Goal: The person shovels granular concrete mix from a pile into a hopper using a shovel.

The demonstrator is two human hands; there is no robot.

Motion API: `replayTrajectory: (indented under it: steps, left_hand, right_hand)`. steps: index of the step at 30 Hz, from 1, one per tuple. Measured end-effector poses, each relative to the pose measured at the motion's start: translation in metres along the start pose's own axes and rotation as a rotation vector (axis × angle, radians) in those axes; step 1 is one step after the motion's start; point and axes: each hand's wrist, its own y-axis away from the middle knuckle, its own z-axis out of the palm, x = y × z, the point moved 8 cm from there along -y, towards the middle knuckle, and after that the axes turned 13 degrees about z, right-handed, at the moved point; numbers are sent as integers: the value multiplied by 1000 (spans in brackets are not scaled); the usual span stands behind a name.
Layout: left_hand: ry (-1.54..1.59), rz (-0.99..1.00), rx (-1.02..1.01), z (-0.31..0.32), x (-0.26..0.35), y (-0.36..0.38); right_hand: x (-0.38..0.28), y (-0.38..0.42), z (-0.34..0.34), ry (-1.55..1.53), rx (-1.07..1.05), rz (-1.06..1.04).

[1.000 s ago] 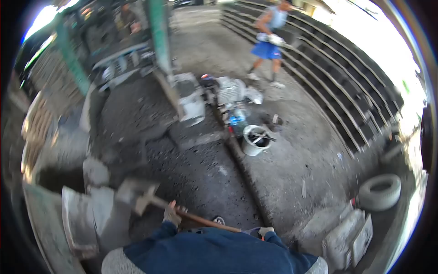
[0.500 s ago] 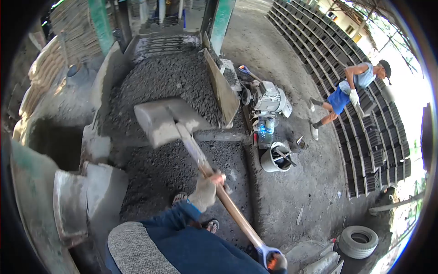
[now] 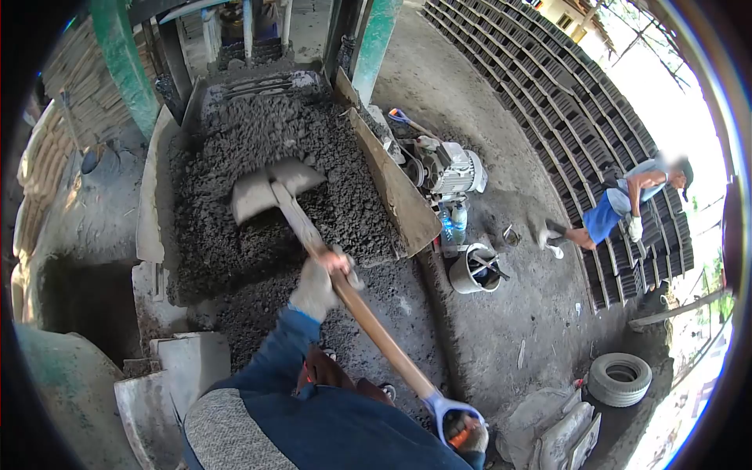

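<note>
My left hand [image 3: 315, 288], in a pale work glove, is closed round the wooden shaft of a shovel [image 3: 374, 327]. At the lower end of the frame my right hand [image 3: 468, 435], also gloved, grips the shovel's blue-grey D-shaped handle. The metal blade points away from me, over a heap of dark, crumbly mix [image 3: 352, 188] in a sloping trough. Just beyond the blade, some mix looks blurred by motion. More loose mix lies on the floor near my feet.
Worn boards [image 3: 392, 188] flank the trough. To its right are a motor [image 3: 454, 168], plastic bottles [image 3: 454, 222] and a bucket [image 3: 475, 269] with tools. A co-worker [image 3: 619, 204] bends by stacked dark blocks on racks [image 3: 540, 102]. A tyre [image 3: 619, 380] lies lower right.
The shovel has moved forward over the heap, and its blade has tipped. Mix ahead of it is now blurred. My view has shifted, and the co-worker has bent lower.
</note>
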Motion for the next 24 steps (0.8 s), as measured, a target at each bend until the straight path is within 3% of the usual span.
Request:
replayTrajectory:
  steps: [1,2,3,4,5,7,8,9,10,15,18,24]
  left_hand:
    - [8,10,-33,-4,16,-21]
    - [-48,77,-9,-4,40,-36]
    - [-105,139,15,-1,62,-49]
    - [-124,189,43,0,82,-63]
    - [-143,235,75,4,95,-72]
    - [-236,306,288,14,114,-60]
    - [-179,311,187,22,104,-46]
    - [-146,266,102,37,91,-23]
    - [-92,187,52,38,68,-10]
    - [-18,-9,-49,30,-31,75]
    - [-48,-42,-37,29,-65,107]
    - [-90,-153,-35,26,-157,179]
  right_hand:
    - [10,-20,26,-159,-360,91]
    - [12,-22,58,-248,-373,91]
    - [-8,20,110,-128,-151,-9]
    - [-11,30,144,-217,-365,-57]
    - [-28,65,173,-68,-301,-143]
    - [-42,92,190,175,-480,-241]
    - [-40,63,151,279,-405,-328]
    - [-34,46,117,176,-321,-190]
    - [-38,39,95,169,-254,-227]
    - [33,-80,-80,15,166,-183]
    - [81,-88,-131,-157,115,-4]
    - [130,-72,-229,-262,2,134]
